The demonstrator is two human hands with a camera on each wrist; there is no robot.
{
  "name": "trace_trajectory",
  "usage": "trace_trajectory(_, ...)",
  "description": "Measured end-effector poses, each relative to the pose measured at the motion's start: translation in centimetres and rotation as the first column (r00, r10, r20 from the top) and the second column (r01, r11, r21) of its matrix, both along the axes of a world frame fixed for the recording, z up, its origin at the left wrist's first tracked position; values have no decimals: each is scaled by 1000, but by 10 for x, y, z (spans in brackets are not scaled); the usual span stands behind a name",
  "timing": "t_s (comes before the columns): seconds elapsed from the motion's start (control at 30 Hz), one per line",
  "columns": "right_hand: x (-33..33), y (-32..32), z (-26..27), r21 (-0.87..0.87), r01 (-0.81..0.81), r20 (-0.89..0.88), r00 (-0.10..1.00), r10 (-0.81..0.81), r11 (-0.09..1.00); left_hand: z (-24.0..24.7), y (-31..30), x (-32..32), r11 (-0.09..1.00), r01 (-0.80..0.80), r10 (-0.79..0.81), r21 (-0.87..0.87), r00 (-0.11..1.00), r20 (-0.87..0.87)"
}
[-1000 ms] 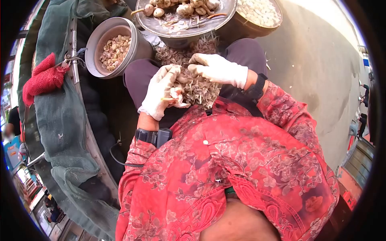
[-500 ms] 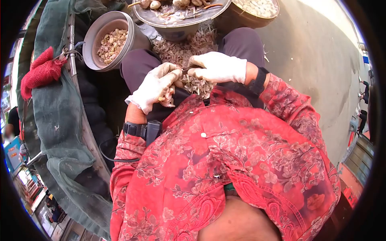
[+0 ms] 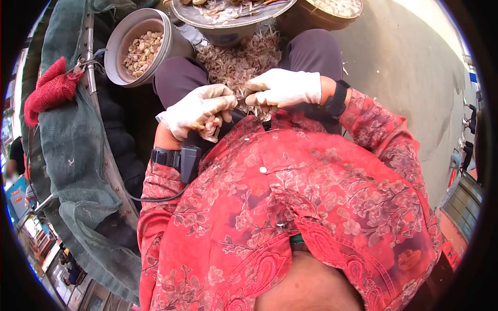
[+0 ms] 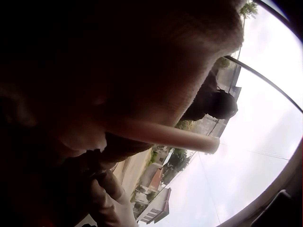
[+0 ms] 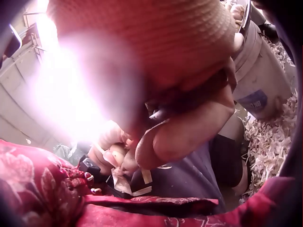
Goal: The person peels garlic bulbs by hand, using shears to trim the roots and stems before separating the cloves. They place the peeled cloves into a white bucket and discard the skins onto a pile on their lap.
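In the head view my white-gloved left hand curls round a partly broken garlic bulb, with torn skin hanging below the palm. Its pale stem sticks out past the glove in the left wrist view. Facing it, my gloved right hand has its fingers bent round a small dark-bladed knife, mostly hidden by the glove. The blade's tip reaches close to the left fingertips. In the right wrist view, exposed garlic cloves show beyond the curled right fingers.
Loose garlic skins heap between the knees. A bucket of cloves stands at the left, a wide metal basin ahead, and a tub of peeled garlic to its right. Green netting over a rail runs along the left side.
Both hands stay close together while the left moves slightly left and turns, bringing the garlic lower in its palm. The head view has tilted down, so basin and bucket sit higher.
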State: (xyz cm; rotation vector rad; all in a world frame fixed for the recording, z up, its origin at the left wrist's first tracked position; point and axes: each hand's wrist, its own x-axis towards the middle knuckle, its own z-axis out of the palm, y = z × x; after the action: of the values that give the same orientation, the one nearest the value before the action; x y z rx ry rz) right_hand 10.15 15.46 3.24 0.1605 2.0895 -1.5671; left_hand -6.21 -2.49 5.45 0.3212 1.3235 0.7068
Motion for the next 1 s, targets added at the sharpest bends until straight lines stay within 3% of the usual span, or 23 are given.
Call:
trace_trajectory(0.03, 3, 1, 2, 4, -1, 7, 1000, 0, 1000, -1, 0, 1, 1000, 20, -20, 21, 999, 29)
trace_trajectory(0.1, 5, -2, 15, -149, 75, 185, 982, -46, 986, 0, -1, 2, 999, 40, -42, 33, 998, 53)
trace_trajectory(0.17, 10, -4, 10, -210, 90, 173, 983, -54, 973, 2, -2, 3, 1000, -22, 23, -5, 990, 137)
trace_trajectory(0.3, 14, -6, 0, -296, 116, 127, 989, -81, 948, 0, -4, 5, 1000, -3, 4, -7, 990, 140)
trace_trajectory(0.37, 13, -5, 10, -284, 118, 156, 985, -76, 952, -3, -7, 3, 997, -79, 76, 0, 957, 281)
trace_trajectory(0.53, 14, -4, 9, -324, 134, 173, 982, -81, 936, -4, -5, 9, 992, -125, 119, 32, 980, 161)
trace_trajectory(0.57, 14, -6, 16, -364, 218, 236, 962, -137, 906, -6, -6, 10, 984, -167, 157, 57, 977, 147)
trace_trajectory(0.63, 16, -8, 13, -397, 303, 300, 935, -190, 867, -17, -9, 11, 978, -193, 175, 72, 962, 212)
trace_trajectory(0.7, 18, -13, 0, -479, 314, 207, 948, -242, 820, -25, -11, 16, 941, -298, 256, 159, 937, 239)
trace_trajectory(0.73, 21, -10, 0, -472, 317, 214, 946, -242, 822, -31, -9, 19, 938, -310, 268, 158, 933, 241)
trace_trajectory(0.8, 18, -9, 16, -299, 299, 268, 938, -222, 906, -36, -14, 17, 934, -312, 269, 177, 936, 229)
trace_trajectory(1.0, 19, -11, 4, -326, 349, 221, 932, -288, 879, -27, -14, 24, 897, -391, 332, 208, 904, 269)
